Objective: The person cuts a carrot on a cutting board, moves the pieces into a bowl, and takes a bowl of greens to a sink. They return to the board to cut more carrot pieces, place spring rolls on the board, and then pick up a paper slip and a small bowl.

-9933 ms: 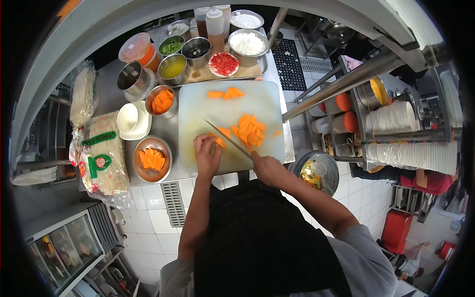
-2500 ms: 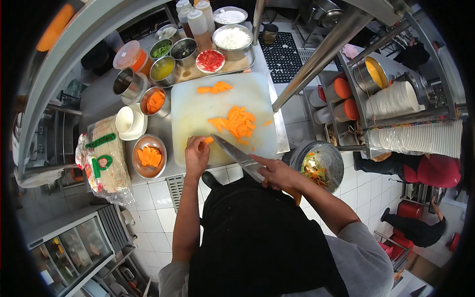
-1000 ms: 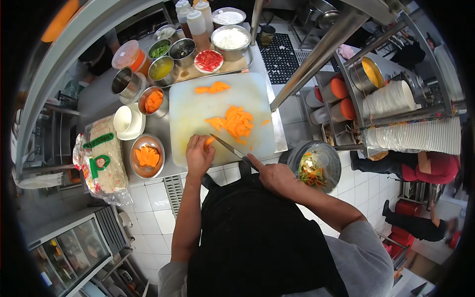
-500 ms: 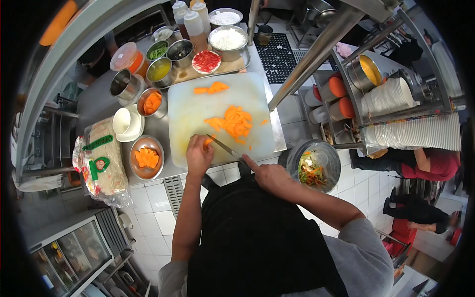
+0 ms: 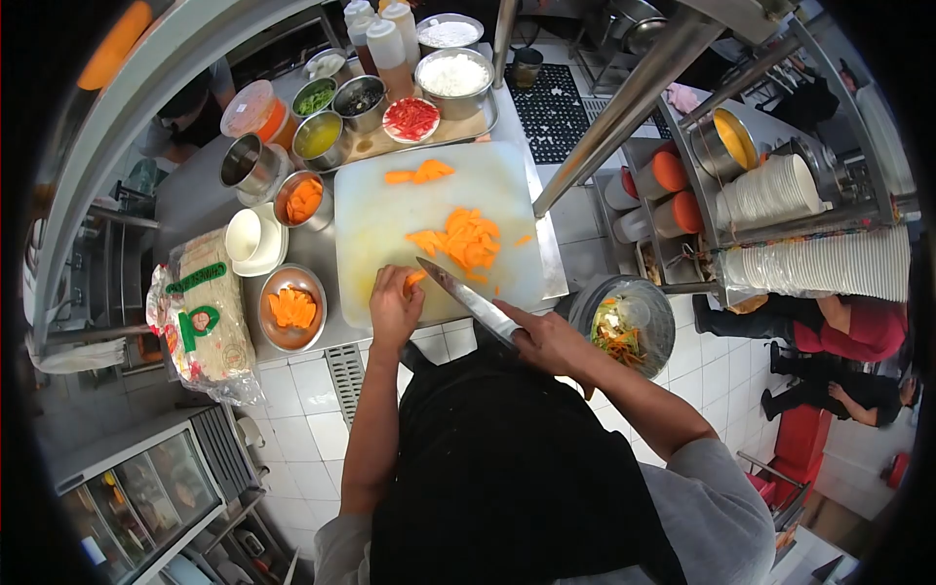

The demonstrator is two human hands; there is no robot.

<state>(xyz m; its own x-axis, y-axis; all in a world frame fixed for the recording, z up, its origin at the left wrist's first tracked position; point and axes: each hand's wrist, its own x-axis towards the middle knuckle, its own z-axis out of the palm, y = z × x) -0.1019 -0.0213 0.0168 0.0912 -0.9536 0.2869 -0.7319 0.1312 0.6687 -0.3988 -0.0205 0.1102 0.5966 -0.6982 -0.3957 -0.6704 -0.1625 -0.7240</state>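
While left hand (image 5: 394, 310) pinches orange carrot stub (image 5: 414, 279), right hand (image 5: 546, 338) grips broad steel knife (image 5: 466, 295).

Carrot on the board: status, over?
Left hand pins carrot piece on cutting board. Right hand grips knife, tip beside it. Nothing between them.

Single head-worn view, wide-angle with dark rounded edges. It looks steeply down and forward over the wearer's own torso. The surface (image 5: 190, 205) and cutting board (image 5: 380, 234) lie close below, upper centre. The tiled floor (image 5: 302, 458) fills the lower left margin.
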